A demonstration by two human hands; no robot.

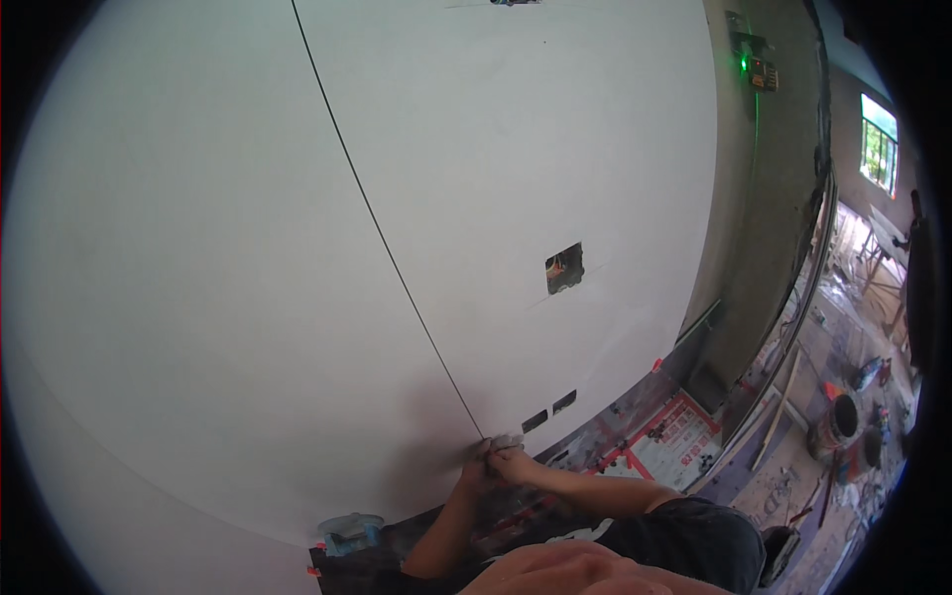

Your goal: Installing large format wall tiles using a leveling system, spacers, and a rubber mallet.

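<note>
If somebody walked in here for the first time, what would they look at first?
Probably the long dark line slanting down the big pale wall, with the left hand and right hand close together at its lower end. Next might come the bright green light at the upper right, and the ragged square hole in the wall, right of the line.

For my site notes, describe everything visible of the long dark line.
The dark line is thin and unbroken, slanting rightward across the pale wall from the picture's top edge down to the left hand and right hand. Whether it's a seam or cord, or touched by either hand, I can't tell.
</note>
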